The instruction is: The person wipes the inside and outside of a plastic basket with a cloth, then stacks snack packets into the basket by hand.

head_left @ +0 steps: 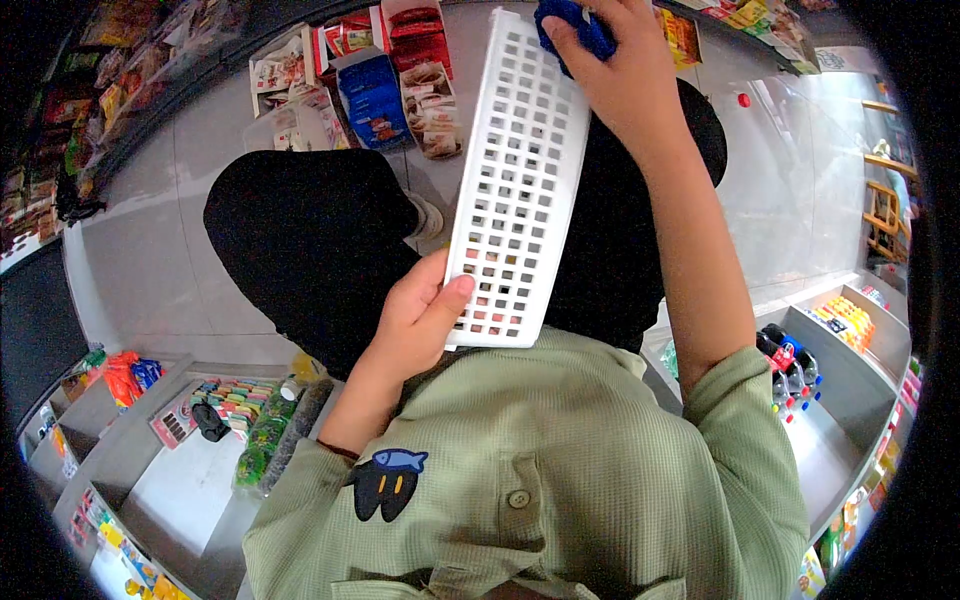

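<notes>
A white plastic basket (515, 200) with square holes is tilted up on its side above my lap. My left hand (425, 310) grips its lower left edge, thumb on the perforated wall. My right hand (620, 60) is closed around a dark blue cloth (577, 35) at the basket's upper right end. The inside of the basket is mostly hidden; a few coloured bits show through the lower holes.
Boxes of packaged snacks (430, 110) and a blue box (372, 100) stand on the tiled floor ahead. Shelves with packets (110, 90) are at upper left. Low grey shelving holds goods (235, 405) at left and bottles (790, 365) at right.
</notes>
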`<state>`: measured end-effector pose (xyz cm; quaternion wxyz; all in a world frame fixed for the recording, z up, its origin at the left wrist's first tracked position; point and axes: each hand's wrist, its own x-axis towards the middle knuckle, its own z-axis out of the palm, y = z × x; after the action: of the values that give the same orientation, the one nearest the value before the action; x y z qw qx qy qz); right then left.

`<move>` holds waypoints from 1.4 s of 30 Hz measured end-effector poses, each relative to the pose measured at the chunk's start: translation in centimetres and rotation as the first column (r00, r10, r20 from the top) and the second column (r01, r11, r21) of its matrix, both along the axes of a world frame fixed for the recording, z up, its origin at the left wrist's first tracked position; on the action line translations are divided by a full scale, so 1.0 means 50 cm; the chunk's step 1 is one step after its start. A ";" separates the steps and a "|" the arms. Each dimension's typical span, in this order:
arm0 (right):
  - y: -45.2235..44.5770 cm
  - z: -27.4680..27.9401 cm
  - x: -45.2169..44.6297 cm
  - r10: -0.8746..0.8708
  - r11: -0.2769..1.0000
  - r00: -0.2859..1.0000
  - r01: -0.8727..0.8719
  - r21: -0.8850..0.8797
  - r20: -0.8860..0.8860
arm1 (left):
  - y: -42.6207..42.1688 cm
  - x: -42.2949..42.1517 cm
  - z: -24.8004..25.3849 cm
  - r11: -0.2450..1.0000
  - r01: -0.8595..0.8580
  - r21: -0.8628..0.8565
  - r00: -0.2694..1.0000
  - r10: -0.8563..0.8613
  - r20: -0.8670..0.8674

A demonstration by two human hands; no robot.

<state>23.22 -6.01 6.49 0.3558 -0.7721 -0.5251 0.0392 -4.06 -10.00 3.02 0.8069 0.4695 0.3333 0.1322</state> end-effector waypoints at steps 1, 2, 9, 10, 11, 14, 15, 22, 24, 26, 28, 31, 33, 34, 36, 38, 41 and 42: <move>-0.004 -0.029 0.004 0.040 0.992 0.997 -0.048 0.114 0.067 | 0.003 0.002 0.004 0.999 -0.052 0.014 0.999 0.052 0.015; -0.007 -0.050 0.004 0.072 0.969 0.988 -0.102 0.223 0.138 | 0.006 0.002 0.005 0.994 -0.105 0.026 0.994 0.104 0.030; -0.158 -0.061 -0.179 0.409 0.911 0.875 -0.410 0.054 -0.257 | 0.052 0.011 -0.024 0.923 -0.373 0.089 0.927 0.374 0.013; -0.176 -0.063 -0.192 0.454 0.886 0.848 -0.463 0.034 -0.275 | 0.056 0.005 -0.026 0.918 -0.381 0.113 0.924 0.383 -0.001; -0.190 -0.071 -0.204 0.457 0.884 0.839 -0.466 0.044 -0.296 | 0.059 0.004 -0.025 0.917 -0.382 0.117 0.923 0.385 -0.005; -0.195 -0.060 -0.201 0.468 0.883 0.846 -0.462 0.089 -0.254 | 0.059 0.007 -0.024 0.920 -0.379 0.100 0.925 0.379 0.025; -0.186 -0.058 -0.194 0.458 0.889 0.858 -0.448 0.097 -0.232 | 0.059 0.009 -0.019 0.930 -0.355 0.099 0.935 0.355 0.023; -0.065 -0.053 -0.083 0.205 0.938 0.977 -0.213 0.272 0.060 | 0.048 -0.001 -0.015 0.989 -0.121 0.080 0.991 0.115 0.067; -0.032 -0.070 -0.047 0.129 0.936 0.989 -0.096 0.338 -0.075 | 0.043 -0.013 -0.015 0.993 -0.105 0.058 0.992 0.101 0.076; -0.005 -0.078 -0.022 0.067 0.942 0.965 0.022 0.334 -0.252 | 0.040 -0.026 -0.020 0.996 -0.094 -0.007 0.992 0.094 0.087; 0.011 -0.010 -0.027 -0.095 0.993 0.736 0.118 -0.011 -0.670 | 0.037 -0.037 -0.028 0.990 -0.132 -0.057 0.986 0.137 0.098; 0.033 0.027 -0.011 -0.347 0.934 0.533 0.118 -0.338 -0.772 | 0.039 -0.048 -0.042 0.980 -0.160 -0.121 0.977 0.175 0.120; 0.027 0.022 -0.002 -0.222 0.970 0.408 0.005 -0.241 -0.886 | 0.043 -0.048 -0.041 0.982 -0.148 -0.117 0.979 0.162 0.120; 0.027 0.020 0.000 -0.223 0.970 0.409 0.006 -0.241 -0.885 | 0.043 -0.046 -0.042 0.982 -0.148 -0.118 0.979 0.162 0.122; 0.027 0.018 0.001 -0.309 0.945 0.335 0.002 -0.327 -0.890 | 0.044 -0.044 -0.043 0.981 -0.147 -0.123 0.979 0.162 0.121; 0.029 0.014 0.001 -0.333 0.934 0.282 -0.037 -0.357 -0.900 | 0.042 -0.045 -0.047 0.985 -0.137 -0.104 0.981 0.150 0.120; 0.021 0.020 -0.015 -0.281 0.949 0.225 -0.079 -0.304 -0.933 | 0.042 -0.043 -0.047 0.990 -0.120 -0.076 0.985 0.128 0.116; 0.018 0.023 -0.019 -0.199 0.972 0.225 -0.081 -0.222 -0.954 | 0.044 -0.043 -0.046 0.992 -0.113 -0.063 0.986 0.120 0.116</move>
<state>22.26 -5.12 7.65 0.5161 -0.6339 -0.1517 0.5557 -6.19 -7.82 0.70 0.8293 0.4174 0.3147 0.1975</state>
